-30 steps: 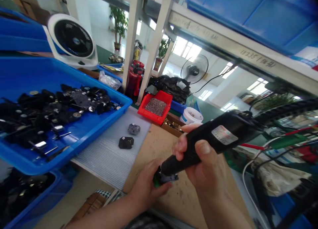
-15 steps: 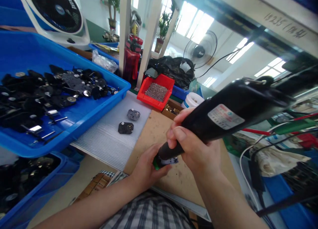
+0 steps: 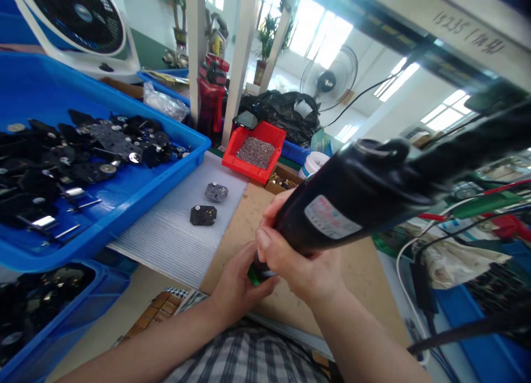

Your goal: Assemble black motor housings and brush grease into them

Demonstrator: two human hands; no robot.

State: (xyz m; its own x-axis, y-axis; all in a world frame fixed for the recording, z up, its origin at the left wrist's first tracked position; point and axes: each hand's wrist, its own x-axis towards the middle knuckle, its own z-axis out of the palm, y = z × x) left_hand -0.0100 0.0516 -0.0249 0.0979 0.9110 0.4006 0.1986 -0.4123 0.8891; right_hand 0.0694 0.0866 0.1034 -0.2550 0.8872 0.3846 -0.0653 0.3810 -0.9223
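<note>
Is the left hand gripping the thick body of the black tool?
No, the right hand grips the black tool, while the left hand is beside its lower end.

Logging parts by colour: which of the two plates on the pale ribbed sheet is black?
The black plate is lower in view; the grey plate lies above it, closer to the red bin.

One power tool (image 3: 352,200), one red bin (image 3: 249,171), two fans (image 3: 83,17) (image 3: 326,81) show.

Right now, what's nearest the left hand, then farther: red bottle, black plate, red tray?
From the left hand, head view:
1. Black plate, ahead and slightly left.
2. Red tray, farther ahead.
3. Red bottle, behind the tray, leftward.
</note>
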